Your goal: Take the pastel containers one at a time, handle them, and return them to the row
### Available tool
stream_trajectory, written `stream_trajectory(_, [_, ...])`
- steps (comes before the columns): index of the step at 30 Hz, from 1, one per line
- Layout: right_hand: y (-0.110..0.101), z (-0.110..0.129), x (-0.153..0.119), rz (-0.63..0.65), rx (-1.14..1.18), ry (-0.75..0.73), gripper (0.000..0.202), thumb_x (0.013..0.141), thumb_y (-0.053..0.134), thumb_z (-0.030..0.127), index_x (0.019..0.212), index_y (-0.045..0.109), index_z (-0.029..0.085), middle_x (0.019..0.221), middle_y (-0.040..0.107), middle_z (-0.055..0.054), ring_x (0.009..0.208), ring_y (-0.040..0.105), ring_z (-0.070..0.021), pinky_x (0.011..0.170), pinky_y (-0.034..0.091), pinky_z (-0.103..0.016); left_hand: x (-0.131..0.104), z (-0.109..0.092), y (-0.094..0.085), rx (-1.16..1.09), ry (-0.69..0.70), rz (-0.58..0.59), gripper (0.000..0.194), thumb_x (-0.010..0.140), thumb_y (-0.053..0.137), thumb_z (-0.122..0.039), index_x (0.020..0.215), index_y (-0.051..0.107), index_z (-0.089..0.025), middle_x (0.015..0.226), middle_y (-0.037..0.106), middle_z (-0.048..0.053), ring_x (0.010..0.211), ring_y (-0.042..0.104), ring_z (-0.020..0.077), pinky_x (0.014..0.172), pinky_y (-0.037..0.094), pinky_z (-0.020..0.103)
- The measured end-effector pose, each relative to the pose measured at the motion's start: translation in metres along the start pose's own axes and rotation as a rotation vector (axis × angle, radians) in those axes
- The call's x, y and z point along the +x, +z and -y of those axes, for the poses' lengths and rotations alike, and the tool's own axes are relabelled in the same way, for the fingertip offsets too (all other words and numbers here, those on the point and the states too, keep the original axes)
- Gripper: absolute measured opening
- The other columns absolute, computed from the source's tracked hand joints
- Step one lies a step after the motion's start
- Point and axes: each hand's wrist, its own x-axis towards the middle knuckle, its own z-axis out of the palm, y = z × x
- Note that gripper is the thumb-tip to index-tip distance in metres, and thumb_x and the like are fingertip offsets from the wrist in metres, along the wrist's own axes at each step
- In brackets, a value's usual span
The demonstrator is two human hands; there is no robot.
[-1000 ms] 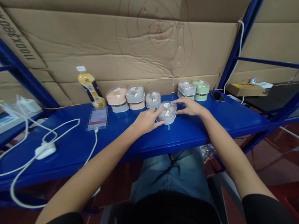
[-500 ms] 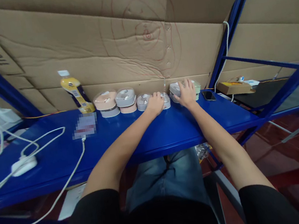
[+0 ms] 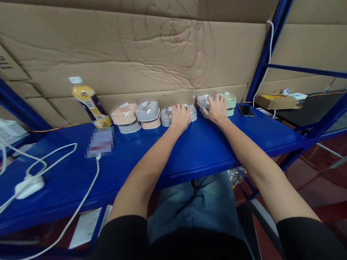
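Right, from my end the left hand [image 3: 181, 117] lies with curled fingers over the inner ends of 2 low grey clear-lidded boxes, the left low box [image 3: 167, 116] and the right low box [image 3: 193, 112]; I can't tell whether it grips either. The right hand [image 3: 217, 108] has its thumb spread from its fingers, over the grey box stack [image 3: 202, 100] and reaching towards the green-topped box stack [image 3: 231, 102]; its exact contacts are unclear to me. Left of them I see 2 more stacks, peach over grey [image 3: 124, 116] and grey over peach [image 3: 148, 113]. All line the far side of the blue shelf [image 3: 195, 152], before a cardboard sheet [image 3: 85, 43]. Farther left stands a yellow drink bottle [image 3: 91, 104], with a pixelated item [image 3: 101, 142] on a white cable [image 3: 88, 190] nearer me. A dark smartphone [image 3: 246, 110] lies at right.
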Motion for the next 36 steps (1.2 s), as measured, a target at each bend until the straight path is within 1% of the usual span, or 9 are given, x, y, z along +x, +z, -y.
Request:
stream_trajectory(5, [0.002, 0.004, 0.005, 0.007, 0.183, 0.027, 0.055, 0.099, 0.069, 0.048, 0.143, 0.060, 0.016, 0.152, 0.052, -0.029, 0.135, 0.050, -0.0478, 0.110, 0.045, -0.070, -0.017, -0.010, -0.015, -0.068, 0.103, -0.065, 0.050, 0.101, 0.063, -0.028, 0.144, 0.064, -0.003, 0.144, 0.062, 0.032, 0.137, 0.054, 0.0458, 0.113, 0.037, 0.057])
stream_trajectory(11, [0.009, 0.006, 0.008, -0.070, 0.304, 0.135, 0.052, 0.095, 0.071, 0.050, 0.135, 0.061, 0.018, 0.147, 0.054, -0.025, 0.132, 0.053, -0.0435, 0.110, 0.049, -0.066, -0.046, -0.014, -0.034, -0.076, 0.174, -0.070, 0.042, 0.102, 0.062, -0.030, 0.136, 0.070, -0.006, 0.142, 0.064, 0.029, 0.138, 0.054, 0.0450, 0.115, 0.039, 0.058])
stream_trajectory(17, [-0.008, -0.005, 0.015, -0.190, 0.322, 0.209, 0.071, 0.088, 0.075, 0.051, 0.146, 0.056, 0.016, 0.145, 0.055, -0.024, 0.133, 0.055, -0.0440, 0.112, 0.048, -0.063, -0.067, 0.016, -0.041, -0.353, 0.058, -0.136, 0.041, 0.103, 0.065, -0.038, 0.135, 0.069, -0.012, 0.140, 0.066, 0.023, 0.134, 0.061, 0.0398, 0.118, 0.045, 0.057])
stream_trajectory(20, [-0.032, -0.007, 0.012, -0.218, 0.438, 0.111, 0.079, 0.089, 0.076, 0.054, 0.154, 0.050, 0.017, 0.149, 0.056, -0.023, 0.140, 0.054, -0.0427, 0.113, 0.050, -0.061, -0.074, 0.041, -0.037, -0.661, -0.016, -0.163, 0.059, 0.095, 0.077, -0.044, 0.144, 0.061, -0.015, 0.141, 0.068, 0.020, 0.133, 0.065, 0.0350, 0.116, 0.052, 0.052])
stream_trajectory(24, [-0.057, 0.012, -0.013, 0.013, 0.791, -0.119, 0.088, 0.083, 0.082, 0.065, 0.155, 0.052, 0.024, 0.152, 0.060, -0.018, 0.136, 0.062, -0.0386, 0.108, 0.056, -0.054, -0.083, 0.075, -0.029, -1.006, -0.119, -0.043, 0.093, 0.088, 0.086, -0.047, 0.163, 0.042, -0.015, 0.149, 0.066, 0.026, 0.133, 0.070, 0.0330, 0.108, 0.060, 0.048])
stream_trajectory(26, [-0.061, 0.028, -0.029, 0.180, 0.979, -0.213, 0.094, 0.076, 0.086, 0.069, 0.153, 0.054, 0.024, 0.153, 0.061, -0.017, 0.131, 0.067, -0.0368, 0.107, 0.058, -0.051, -0.089, 0.087, -0.026, -1.134, -0.138, 0.032, 0.097, 0.087, 0.086, -0.043, 0.167, 0.038, -0.015, 0.152, 0.065, 0.028, 0.139, 0.068, 0.0335, 0.108, 0.060, 0.048])
stream_trajectory(28, [-0.059, 0.042, -0.042, 0.319, 1.105, -0.286, 0.098, 0.070, 0.090, 0.067, 0.152, 0.056, 0.025, 0.156, 0.061, -0.016, 0.130, 0.068, -0.0358, 0.108, 0.059, -0.050, -0.097, 0.095, -0.023, -1.208, -0.110, 0.091, 0.092, 0.086, 0.086, -0.037, 0.165, 0.044, -0.017, 0.151, 0.066, 0.027, 0.141, 0.067, 0.0345, 0.108, 0.060, 0.052])
stream_trajectory(31, [-0.054, 0.053, -0.054, 0.455, 1.154, -0.365, 0.101, 0.067, 0.095, 0.061, 0.154, 0.056, 0.029, 0.161, 0.059, -0.015, 0.133, 0.068, -0.0362, 0.112, 0.057, -0.053, -0.109, 0.099, -0.021, -1.156, -0.024, 0.145, 0.082, 0.081, 0.089, -0.038, 0.155, 0.058, -0.020, 0.149, 0.070, 0.023, 0.141, 0.068, 0.0366, 0.110, 0.058, 0.057])
stream_trajectory(36, [-0.051, 0.061, -0.064, 0.502, 1.039, -0.445, 0.107, 0.065, 0.098, 0.063, 0.157, 0.057, 0.026, 0.160, 0.062, -0.017, 0.132, 0.069, -0.0369, 0.118, 0.054, -0.058, -0.122, 0.089, -0.016, -0.978, 0.026, 0.128, 0.099, 0.067, 0.096, -0.049, 0.153, 0.059, -0.016, 0.153, 0.068, 0.023, 0.141, 0.068, 0.0381, 0.117, 0.055, 0.053])
